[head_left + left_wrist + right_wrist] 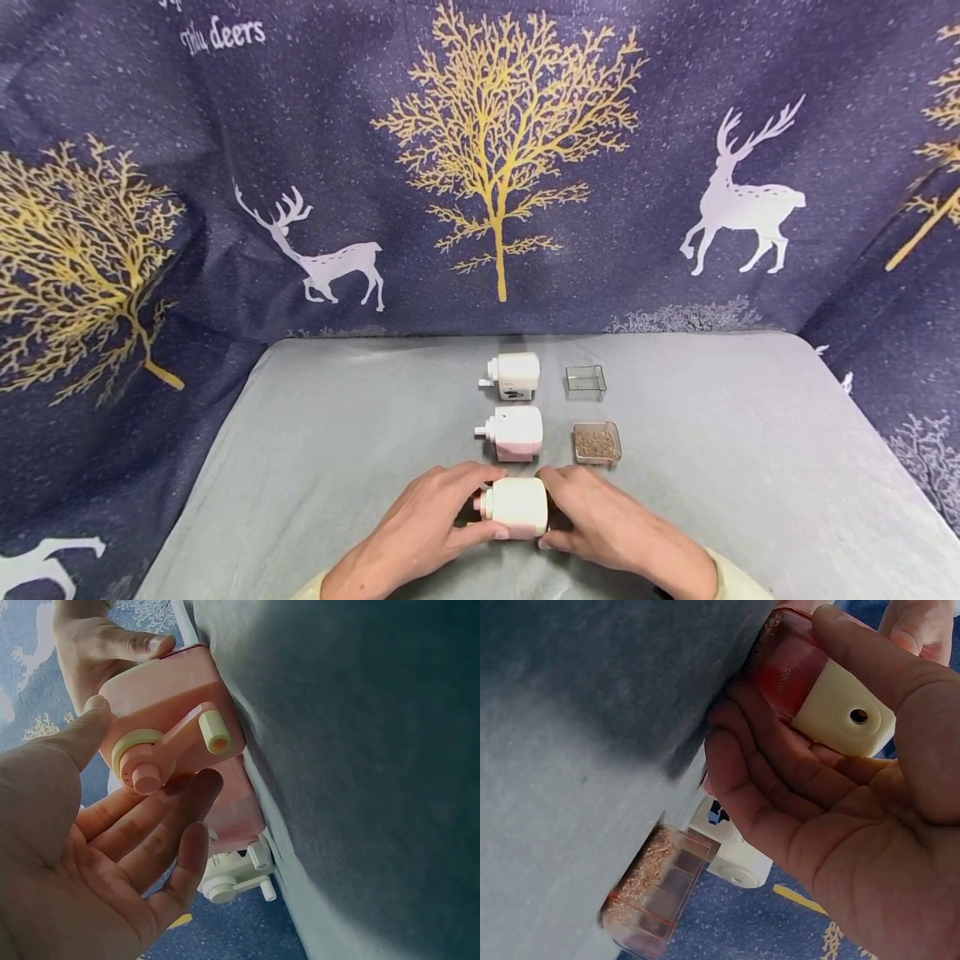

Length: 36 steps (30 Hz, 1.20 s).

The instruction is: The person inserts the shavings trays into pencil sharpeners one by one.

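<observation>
A cream-and-pink crank pencil sharpener point(520, 506) stands nearest on the table. My left hand point(420, 521) holds its crank side, thumb and fingers on opposite faces. From the other side my right hand point(607, 521) grips it with thumb and curled fingers. In the left wrist view, the pink crank with its pale yellow knob point(215, 733) points away from the palm. The right wrist view shows the pencil hole point(859, 716) and the reddish see-through drawer point(791, 664), seated in the body with shavings inside.
Behind it stand a white-and-pink sharpener point(517, 433) and a white sharpener point(517, 372), in a row. To their right lie a pinkish clear drawer point(596, 443) full of shavings and a clear drawer point(585, 379). A grey cloth point(337, 450) covers the table; a patterned curtain hangs behind.
</observation>
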{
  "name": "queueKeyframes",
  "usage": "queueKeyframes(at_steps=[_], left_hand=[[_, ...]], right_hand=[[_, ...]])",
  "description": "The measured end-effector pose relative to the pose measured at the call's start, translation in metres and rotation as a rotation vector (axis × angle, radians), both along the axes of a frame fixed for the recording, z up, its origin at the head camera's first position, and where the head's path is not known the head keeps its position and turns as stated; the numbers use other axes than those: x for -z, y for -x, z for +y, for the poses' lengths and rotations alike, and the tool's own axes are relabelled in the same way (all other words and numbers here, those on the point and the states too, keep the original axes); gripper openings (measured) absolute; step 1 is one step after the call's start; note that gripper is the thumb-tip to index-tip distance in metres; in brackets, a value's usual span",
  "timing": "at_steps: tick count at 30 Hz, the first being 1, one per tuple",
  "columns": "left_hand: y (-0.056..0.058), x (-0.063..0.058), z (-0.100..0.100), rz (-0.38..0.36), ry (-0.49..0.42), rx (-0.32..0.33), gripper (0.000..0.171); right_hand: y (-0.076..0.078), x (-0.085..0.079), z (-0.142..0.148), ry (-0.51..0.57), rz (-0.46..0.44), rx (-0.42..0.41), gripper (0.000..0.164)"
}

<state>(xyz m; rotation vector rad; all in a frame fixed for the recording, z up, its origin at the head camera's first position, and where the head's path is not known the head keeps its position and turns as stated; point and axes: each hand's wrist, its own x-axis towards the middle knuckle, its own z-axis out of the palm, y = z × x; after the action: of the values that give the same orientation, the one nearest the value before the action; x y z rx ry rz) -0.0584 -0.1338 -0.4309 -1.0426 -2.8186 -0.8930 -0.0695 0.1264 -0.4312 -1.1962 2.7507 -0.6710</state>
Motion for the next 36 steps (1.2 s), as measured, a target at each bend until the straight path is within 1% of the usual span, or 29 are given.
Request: queueKeyframes(at_steps=[10,17,26,36], left_hand=[[0.002,-0.0009,-0.0002,-0.021,0.011,-0.003,0.055],[0.0015,0.0002,-0.0005,-0.001,0.012,0.006,0.055],[0.0003,0.0022,-0.0012,0.027,-0.008,0.017,0.055],[0.0001,0.0019,-0.0003,0.018,0.003,0.018,0.055]], right_hand=[[-0.0003,-0.0016,-0.0042,-0.04,0.036,0.018,0.046],[-0.0013,-0.0005,-0.0066,-0.038,0.032,0.02,0.046],[-0.0018,-0.0003,-0.007,-0.04,0.022,0.022,0.045],[-0.0018,0.0011,-0.0054,-0.014,0.021,0.013,0.045]])
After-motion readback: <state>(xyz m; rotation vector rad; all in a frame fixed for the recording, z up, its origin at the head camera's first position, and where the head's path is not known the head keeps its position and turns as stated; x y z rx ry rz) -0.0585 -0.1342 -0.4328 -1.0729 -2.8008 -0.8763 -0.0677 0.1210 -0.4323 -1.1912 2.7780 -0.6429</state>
